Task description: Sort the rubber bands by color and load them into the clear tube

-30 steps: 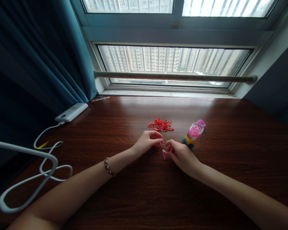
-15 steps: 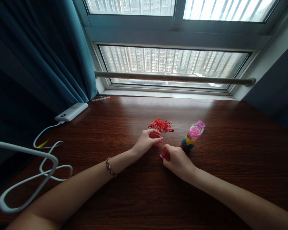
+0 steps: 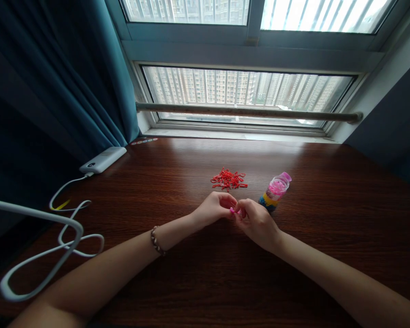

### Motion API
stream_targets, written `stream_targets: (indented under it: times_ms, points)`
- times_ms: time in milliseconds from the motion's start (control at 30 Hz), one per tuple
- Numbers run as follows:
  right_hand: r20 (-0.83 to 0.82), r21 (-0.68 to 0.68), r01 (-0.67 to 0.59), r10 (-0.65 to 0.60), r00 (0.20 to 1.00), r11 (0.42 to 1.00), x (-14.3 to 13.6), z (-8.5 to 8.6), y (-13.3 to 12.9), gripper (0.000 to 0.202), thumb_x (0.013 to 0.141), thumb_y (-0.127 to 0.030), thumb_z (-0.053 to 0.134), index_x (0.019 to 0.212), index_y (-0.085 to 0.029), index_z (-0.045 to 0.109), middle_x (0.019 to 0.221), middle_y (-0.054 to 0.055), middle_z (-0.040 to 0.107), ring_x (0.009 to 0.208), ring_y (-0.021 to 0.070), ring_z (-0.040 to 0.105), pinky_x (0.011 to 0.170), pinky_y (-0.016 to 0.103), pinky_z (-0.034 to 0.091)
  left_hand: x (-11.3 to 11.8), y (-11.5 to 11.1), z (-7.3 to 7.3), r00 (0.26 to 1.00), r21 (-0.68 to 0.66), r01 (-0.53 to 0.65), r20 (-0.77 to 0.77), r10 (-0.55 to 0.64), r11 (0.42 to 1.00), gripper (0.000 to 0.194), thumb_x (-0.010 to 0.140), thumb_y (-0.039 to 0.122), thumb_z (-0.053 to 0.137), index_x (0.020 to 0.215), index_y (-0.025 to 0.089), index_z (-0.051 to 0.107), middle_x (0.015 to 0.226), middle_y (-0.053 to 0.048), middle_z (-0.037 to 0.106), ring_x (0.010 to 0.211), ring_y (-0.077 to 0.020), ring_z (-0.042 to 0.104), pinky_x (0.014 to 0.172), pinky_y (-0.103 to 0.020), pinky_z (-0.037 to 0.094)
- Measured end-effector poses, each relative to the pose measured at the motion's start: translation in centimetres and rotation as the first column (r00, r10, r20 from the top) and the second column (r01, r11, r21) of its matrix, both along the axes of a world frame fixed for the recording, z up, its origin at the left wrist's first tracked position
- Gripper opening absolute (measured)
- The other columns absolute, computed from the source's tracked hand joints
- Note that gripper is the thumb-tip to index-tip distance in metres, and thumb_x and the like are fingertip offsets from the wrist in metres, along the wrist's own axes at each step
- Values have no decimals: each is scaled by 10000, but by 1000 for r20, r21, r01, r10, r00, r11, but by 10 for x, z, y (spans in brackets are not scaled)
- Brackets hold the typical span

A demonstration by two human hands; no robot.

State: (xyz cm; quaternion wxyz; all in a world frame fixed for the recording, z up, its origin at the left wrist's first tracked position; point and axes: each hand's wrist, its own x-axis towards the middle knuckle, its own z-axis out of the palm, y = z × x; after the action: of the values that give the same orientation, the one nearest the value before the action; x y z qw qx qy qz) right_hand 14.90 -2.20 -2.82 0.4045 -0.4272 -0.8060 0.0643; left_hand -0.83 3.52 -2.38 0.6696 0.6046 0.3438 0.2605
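My left hand and my right hand meet fingertip to fingertip over the table, both closed in a pinch. Small pink clips show between the fingertips. The fingers cover most of them, so I cannot tell whether they are joined. A loose heap of red clips lies just beyond my left hand. Behind my right hand stands an uncapped clear bottle, filled with pink, yellow and blue layers. Its pink lid is flipped back, and my hand hides part of its base.
The dark wooden table reaches to the window sill. At the left, a white power bank has a looping white cable that comes near my left forearm. A blue curtain hangs there, and a rail crosses the window.
Both hands have come together, the left moving slightly down and the right moving slightly up. The pink pieces, apart before, now meet at the fingertips. The red heap and bottle have stayed put.
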Motion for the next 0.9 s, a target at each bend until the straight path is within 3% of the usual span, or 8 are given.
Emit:
stream_targets:
  times_ms: [133,433,567,700,900]
  points:
    - [22,1,-3,3,1000,1000,2,-2,1,92,756,-109,464,815,-180,465,671,5,511,587,117,481,555,229,395,-3,1,-1,997,-126,12,73,-3,992,265,577,143,697,829,110,626,777,-55,677,720,-160,625,687,-270,472]
    - [198,3,0,0,980,1000,5,1,2,86,834,-148,409,821,-156,493,708,42,543,653,146,497,600,254,401,-5,4,4,996,-350,47,85,-19,936,326,592,253,733,853,98,613,742,-67,661,697,-148,625,705,-299,486]
    - [255,36,29,-37,966,999,6,5,-1,153,859,-171,393,780,-160,524,719,65,560,715,170,499,647,278,407,-6,4,6,996,-331,57,87,-30,942,347,573,222,750,871,105,615,784,-65,661,740,-149,621,736,-297,483]
    - [206,24,53,-57,977,998,6,4,-2,147,857,-193,413,799,-165,544,748,67,566,755,182,509,681,303,428,-6,6,3,994,-278,79,95,-54,957,352,552,175,755,869,110,618,825,-73,669,750,-148,623,726,-269,476]
    - [60,-12,-26,26,998,1000,6,3,-3,205,863,-177,401,1001,-187,552,955,84,572,852,170,549,744,297,468,-7,9,4,994,-182,78,85,-63,980,330,571,187,738,867,96,623,817,-88,682,732,-162,631,735,-271,462]
